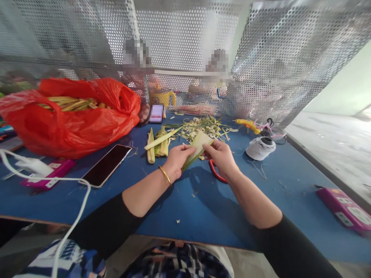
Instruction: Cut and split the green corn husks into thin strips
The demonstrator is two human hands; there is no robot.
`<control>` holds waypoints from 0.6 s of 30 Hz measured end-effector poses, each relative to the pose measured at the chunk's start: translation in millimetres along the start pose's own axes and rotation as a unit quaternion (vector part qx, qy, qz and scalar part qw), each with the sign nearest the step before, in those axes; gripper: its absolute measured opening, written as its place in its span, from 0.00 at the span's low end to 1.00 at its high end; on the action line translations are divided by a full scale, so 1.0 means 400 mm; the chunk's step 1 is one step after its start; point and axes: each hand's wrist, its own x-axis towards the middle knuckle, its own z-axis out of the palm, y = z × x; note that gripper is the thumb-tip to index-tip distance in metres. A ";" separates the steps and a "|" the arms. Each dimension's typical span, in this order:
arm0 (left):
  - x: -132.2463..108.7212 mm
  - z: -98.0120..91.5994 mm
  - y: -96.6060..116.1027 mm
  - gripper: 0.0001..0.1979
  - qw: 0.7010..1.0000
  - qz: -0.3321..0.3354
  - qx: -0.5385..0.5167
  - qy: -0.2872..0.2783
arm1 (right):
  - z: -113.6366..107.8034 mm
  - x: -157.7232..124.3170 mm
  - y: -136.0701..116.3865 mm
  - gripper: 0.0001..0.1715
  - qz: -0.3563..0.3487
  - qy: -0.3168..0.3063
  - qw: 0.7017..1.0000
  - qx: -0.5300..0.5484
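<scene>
A flat, pale green piece of plant stalk is stretched between my two hands above the blue table. My left hand, with a gold bangle at the wrist, pinches its lower left part between thumb and fingers. At its upper right end, my right hand grips it with the thumb on top. A curved red handle shows just under my right hand; whether it lies on the table or hangs from the fingers I cannot tell. Cut stalks and a pile of shredded trimmings lie just beyond.
At left stands a red plastic bag full of stalk strips, near a dark phone and a white cable. A thread spool, a yellow tool and a magenta power strip are at right. Perforated metal panels rise behind.
</scene>
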 end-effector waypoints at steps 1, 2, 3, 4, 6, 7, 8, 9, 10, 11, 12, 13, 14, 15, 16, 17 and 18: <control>-0.001 0.001 0.003 0.14 1.000 -0.001 -0.008 0.006 | -0.001 0.001 -0.001 0.15 0.000 -0.006 1.000 -0.002; -0.003 0.001 0.007 0.13 1.000 -0.004 -0.016 0.007 | -0.002 0.001 -0.002 0.15 -0.001 -0.012 1.000 -0.002; -0.004 0.001 0.009 0.13 1.000 -0.011 -0.023 0.004 | -0.004 0.002 -0.002 0.15 -0.003 -0.016 1.000 -0.001; -0.004 0.000 0.011 0.12 0.999 -0.020 -0.028 -0.003 | -0.005 0.003 -0.002 0.15 -0.007 -0.018 1.000 0.001; -0.003 -0.004 0.013 0.12 0.999 -0.032 -0.017 -0.025 | -0.008 0.005 -0.001 0.16 -0.019 -0.016 1.000 0.005; -0.002 -0.007 0.013 0.11 0.999 -0.032 -0.002 -0.037 | -0.009 0.006 -0.001 0.16 -0.023 -0.015 1.000 0.007; 0.000 -0.009 0.013 0.11 0.998 -0.026 0.017 -0.049 | -0.009 0.006 0.000 0.16 -0.025 -0.013 1.000 0.008; 0.002 -0.010 0.012 0.11 0.998 -0.015 0.035 -0.057 | -0.009 0.007 -0.001 0.17 -0.024 -0.013 1.000 0.010; 0.003 -0.011 0.011 0.11 0.997 -0.002 0.049 -0.058 | -0.008 0.006 -0.001 0.18 -0.017 -0.013 1.000 0.012; 0.004 -0.011 0.010 0.10 0.997 0.012 0.059 -0.051 | -0.006 0.005 -0.001 0.19 -0.007 -0.013 1.000 0.013; 0.004 -0.010 0.008 0.09 0.997 0.027 0.068 -0.039 | -0.005 0.004 -0.002 0.20 0.004 -0.015 1.000 0.013; 0.004 -0.009 0.007 0.08 0.996 0.047 0.078 -0.025 | -0.003 0.002 -0.002 0.21 0.015 -0.020 1.000 0.011; 0.003 -0.008 0.005 0.08 0.993 0.073 0.092 -0.012 | -0.001 0.000 -0.001 0.22 0.024 -0.027 0.999 0.008; 0.003 -0.008 0.004 0.08 0.988 0.105 0.112 -0.001 | 0.000 -0.001 0.000 0.22 0.031 -0.036 0.999 0.003; 0.003 -0.008 0.002 0.08 0.980 0.141 0.139 0.006 | 0.002 -0.003 0.002 0.23 0.036 -0.044 0.998 -0.004; 0.003 -0.009 0.000 0.09 0.969 0.179 0.168 0.011 | 0.003 -0.004 0.005 0.24 0.038 -0.050 0.998 -0.008; 0.003 -0.010 -0.002 0.09 0.957 0.213 0.196 0.016 | 0.004 -0.004 0.008 0.24 0.037 -0.053 0.998 -0.009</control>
